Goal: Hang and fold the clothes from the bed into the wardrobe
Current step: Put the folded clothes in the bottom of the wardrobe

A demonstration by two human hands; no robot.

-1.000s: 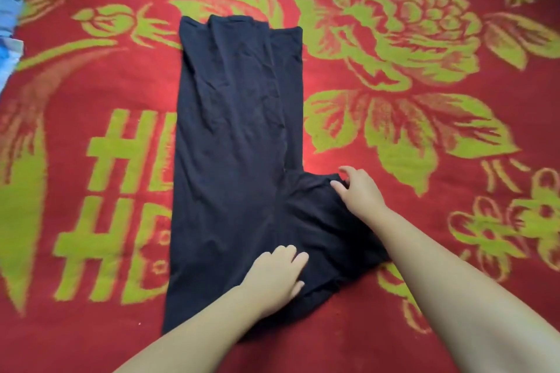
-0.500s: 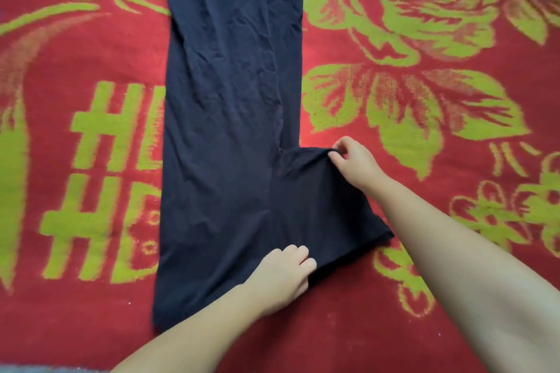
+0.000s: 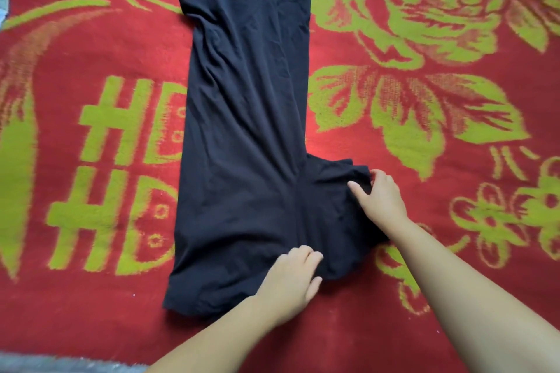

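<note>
Compared with a moment ago, the right hand [image 3: 380, 195] now bunches up the flap it pinches at centre right of the dark garment [image 3: 245, 136] on the bed [image 3: 424, 297], while the left hand [image 3: 292, 277] presses flat at lower centre, suggesting the side fold is starting.

Bright even light, faint soft shadows, no glare, slightly soft focus, wide-angle bending toward the edges
</note>
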